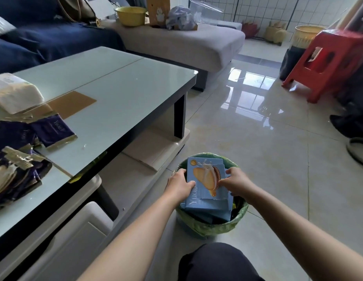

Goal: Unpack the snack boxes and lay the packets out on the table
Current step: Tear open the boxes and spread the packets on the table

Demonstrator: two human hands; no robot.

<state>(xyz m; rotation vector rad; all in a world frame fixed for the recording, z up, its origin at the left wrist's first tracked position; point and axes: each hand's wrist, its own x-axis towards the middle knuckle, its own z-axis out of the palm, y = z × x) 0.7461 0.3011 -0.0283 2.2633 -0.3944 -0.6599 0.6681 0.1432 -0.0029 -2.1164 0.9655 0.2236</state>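
Observation:
A light blue snack box (205, 183) with a biscuit picture lies on top of a green-lined waste bin (209, 226) on the floor. My left hand (179, 184) grips its left edge and my right hand (236, 183) grips its right edge. A second blue box (213, 214) sits lower in the bin under it. On the glass table (115, 94), at the left, lie several dark purple snack packets (51, 129), and a torn purple wrapper pile (16, 171) sits near the front edge.
A white tissue pack (14, 94) and a flat brown cardboard piece (73, 103) lie on the table's left. A grey sofa (186, 43) stands behind, a red plastic stool (326, 59) at right. Glossy tiled floor surrounds the bin. My knee (217, 262) is below.

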